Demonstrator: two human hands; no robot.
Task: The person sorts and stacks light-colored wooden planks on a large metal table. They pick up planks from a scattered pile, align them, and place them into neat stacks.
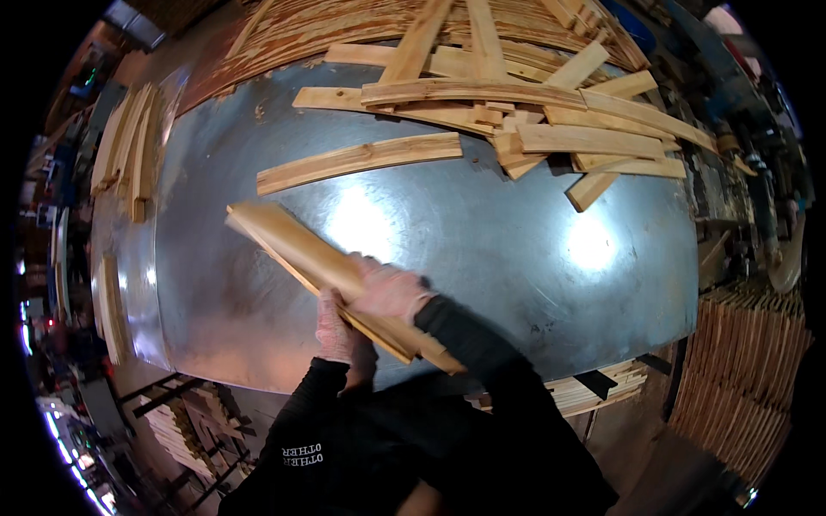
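Two wooden boards (301, 245) slant across the near middle of the metal table, the upper one smeared by motion. My left hand (332, 328), in a pale pink glove, grips their near-left edge, thumb up along the side. From the right, my right hand (389, 291), gloved alike and a little blurred, is closed over the upper board's face and far edge. The boards' lower ends come close to my body. Just beyond them, a single board (361, 162) lies flat on the tabletop.
A jumbled pile of boards (533, 107) covers the far right of the metal table (516, 275). Several strips (138, 146) lie at its left side. Stacked slats (740, 370) stand right of the table, and more boards (185, 430) sit on a rack at lower left.
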